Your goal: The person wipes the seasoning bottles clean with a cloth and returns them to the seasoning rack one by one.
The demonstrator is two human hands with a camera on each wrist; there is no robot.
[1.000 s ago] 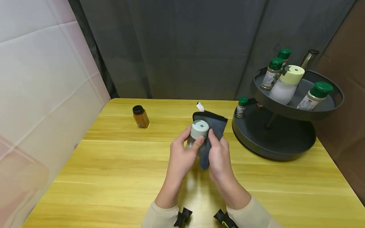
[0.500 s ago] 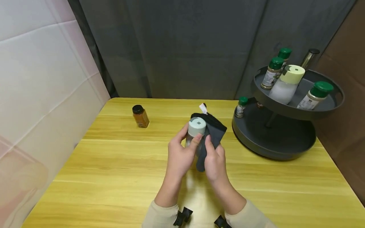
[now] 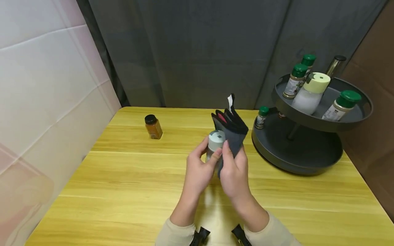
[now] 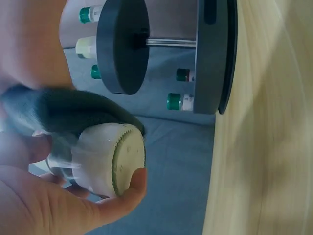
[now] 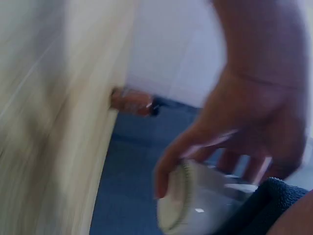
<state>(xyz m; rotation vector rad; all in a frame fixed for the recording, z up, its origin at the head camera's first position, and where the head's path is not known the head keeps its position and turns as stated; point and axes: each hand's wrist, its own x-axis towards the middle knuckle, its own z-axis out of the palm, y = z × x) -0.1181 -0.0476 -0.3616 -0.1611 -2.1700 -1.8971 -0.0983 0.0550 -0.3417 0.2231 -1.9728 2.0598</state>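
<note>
A clear seasoning jar (image 3: 216, 140) with a pale green cap is up in my left hand (image 3: 198, 169), gripped between thumb and fingers. White contents show through its glass (image 4: 95, 154) in the left wrist view, where the jar lies over toward its base and a finger curls onto the base's edge. My right hand (image 3: 235, 172) pinches a folded dark grey cloth (image 3: 233, 138) against the jar's right side. The cloth's black-edged folds stand up behind the cap, with a white tag and a bit of red showing. Cloth and fingers hide the jar's lower part in the head view.
A black-capped spice bottle (image 3: 153, 127) stands at the table's back left. On the right is a two-tier dark grey turntable rack (image 3: 295, 160). Several green-capped bottles and a yellow-capped jar (image 3: 311, 94) sit on its upper tier; a small green-capped bottle (image 3: 261, 118) stands below.
The cloth's upper end has risen and its folds have spread, now showing red inside. The right hand has shifted slightly, with its thumb up near the cap. The left hand keeps its grip.
</note>
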